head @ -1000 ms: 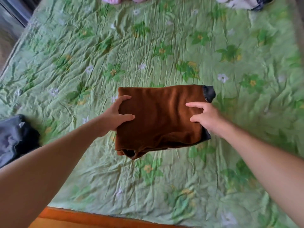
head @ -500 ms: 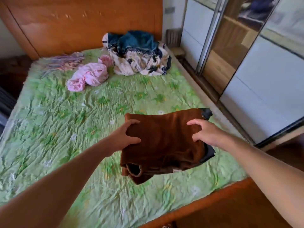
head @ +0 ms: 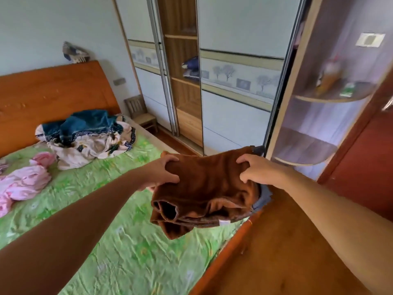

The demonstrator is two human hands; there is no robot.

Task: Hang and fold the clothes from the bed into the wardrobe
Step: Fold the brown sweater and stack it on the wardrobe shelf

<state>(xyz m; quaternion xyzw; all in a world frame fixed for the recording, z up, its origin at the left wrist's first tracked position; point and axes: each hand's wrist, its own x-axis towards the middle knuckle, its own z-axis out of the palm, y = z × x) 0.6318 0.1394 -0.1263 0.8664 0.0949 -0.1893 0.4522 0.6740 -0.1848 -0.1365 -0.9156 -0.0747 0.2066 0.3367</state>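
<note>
Our left hand [head: 158, 174] and right hand [head: 258, 170] grip opposite ends of the folded brown garment [head: 207, 192], held in the air at frame centre above the bed [head: 119, 241] corner. The wardrobe [head: 238, 67], door ajar, fills the upper middle; more clothes [head: 85, 135] lie at left.

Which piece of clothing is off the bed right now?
The folded brown garment, gripped at either side by the left hand and right hand. The pink clothes and the teal-and-white pile lie on the green bed.
</note>
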